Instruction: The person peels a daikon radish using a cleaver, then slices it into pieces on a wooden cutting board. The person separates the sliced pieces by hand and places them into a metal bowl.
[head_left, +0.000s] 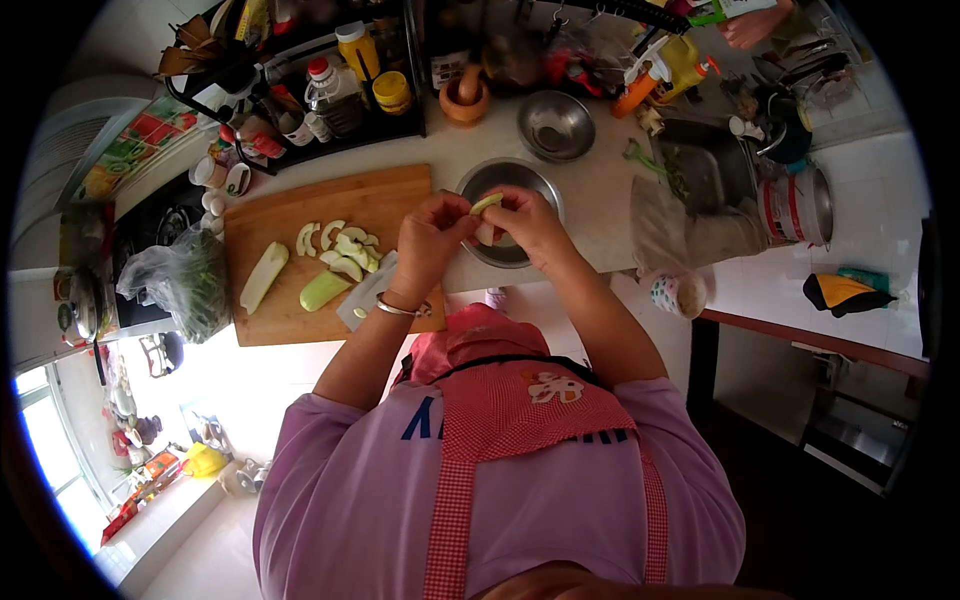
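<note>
My left hand (435, 232) and my right hand (525, 225) meet above a stainless steel bowl (551, 187). Pinched between their fingertips is a curved, pale green slice of squash (487, 202). A pale piece below the fingers is partly hidden. To the left, a wooden cutting board (330, 191) bears more cut slices (352, 251), a squash half (324, 291) and a long squash piece (265, 277). A cleaver (367, 292) lies flat on the board's right part, partly hidden under my left forearm.
Behind the bowl stand a second steel bowl (556, 126) and a wooden mortar (463, 105). A plastic bag of greens (195, 285) sits left of the board. At right are a sink (709, 161), a cloth (660, 225) and a spray bottle (641, 82). Another person's hand (754, 28) shows at top right.
</note>
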